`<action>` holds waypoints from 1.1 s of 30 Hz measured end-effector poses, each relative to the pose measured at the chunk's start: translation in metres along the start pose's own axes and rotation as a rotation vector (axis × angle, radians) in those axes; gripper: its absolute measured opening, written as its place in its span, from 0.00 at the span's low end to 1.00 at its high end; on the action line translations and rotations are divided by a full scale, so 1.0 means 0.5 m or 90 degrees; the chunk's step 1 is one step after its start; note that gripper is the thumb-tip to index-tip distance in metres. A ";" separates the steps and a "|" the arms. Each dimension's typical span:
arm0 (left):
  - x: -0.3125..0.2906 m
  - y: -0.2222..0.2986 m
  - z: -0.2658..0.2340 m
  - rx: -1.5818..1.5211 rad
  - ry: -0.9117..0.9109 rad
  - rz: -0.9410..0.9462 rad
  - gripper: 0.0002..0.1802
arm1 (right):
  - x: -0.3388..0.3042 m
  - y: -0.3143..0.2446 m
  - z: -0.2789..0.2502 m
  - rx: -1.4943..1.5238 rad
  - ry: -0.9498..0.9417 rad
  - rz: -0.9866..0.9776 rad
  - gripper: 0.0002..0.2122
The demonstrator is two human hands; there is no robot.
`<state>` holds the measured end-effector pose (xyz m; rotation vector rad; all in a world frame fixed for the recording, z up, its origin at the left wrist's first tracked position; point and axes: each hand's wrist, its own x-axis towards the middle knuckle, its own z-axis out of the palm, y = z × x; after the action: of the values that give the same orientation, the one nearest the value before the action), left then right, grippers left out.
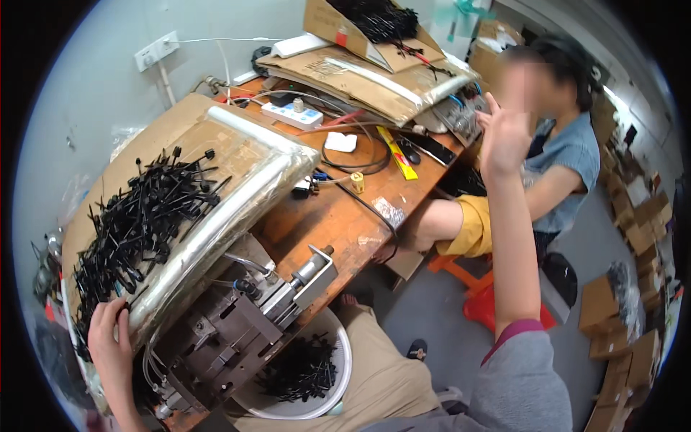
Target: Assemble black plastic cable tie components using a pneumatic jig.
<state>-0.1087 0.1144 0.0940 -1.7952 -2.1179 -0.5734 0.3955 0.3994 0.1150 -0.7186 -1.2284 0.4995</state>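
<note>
My left hand point(109, 342) is at the near end of a cardboard-covered board point(216, 137), its fingers pinched around a thin black plastic part point(137, 295). Beside it spreads a heap of similar black parts point(147, 209), slender with small thicker ends. My right hand point(506, 144) is raised high at the right, in front of a co-worker, with fingers apart and nothing visible in it. Between my arms, a metal clamping fixture point(241, 331) with a pneumatic cylinder point(309, 268) sits on the bench edge. A white tub point(342, 360) below holds more black parts.
The wooden bench point(302, 216) carries a power strip point(291, 115), cables, a yellow packet point(397, 153) and a phone point(434, 149). More cardboard and black parts lie at the far end. A co-worker point(568, 158) sits at the right; cardboard boxes point(604, 309) line the floor beyond.
</note>
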 end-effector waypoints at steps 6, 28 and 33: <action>-0.006 -0.018 0.005 -0.049 -0.001 -0.035 0.10 | -0.076 0.087 -0.089 -0.095 0.073 0.330 0.35; -0.020 -0.037 0.008 -0.163 0.067 -0.037 0.11 | -0.034 -0.119 -0.028 0.030 -0.083 0.120 0.35; -0.008 -0.047 -0.004 -0.294 0.055 -0.104 0.14 | 0.003 -0.160 0.004 0.086 -0.178 -0.052 0.37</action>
<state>-0.1314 0.1070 0.0915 -1.7775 -2.2136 -1.2464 0.3914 0.3463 0.1747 -0.4927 -1.4624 0.6241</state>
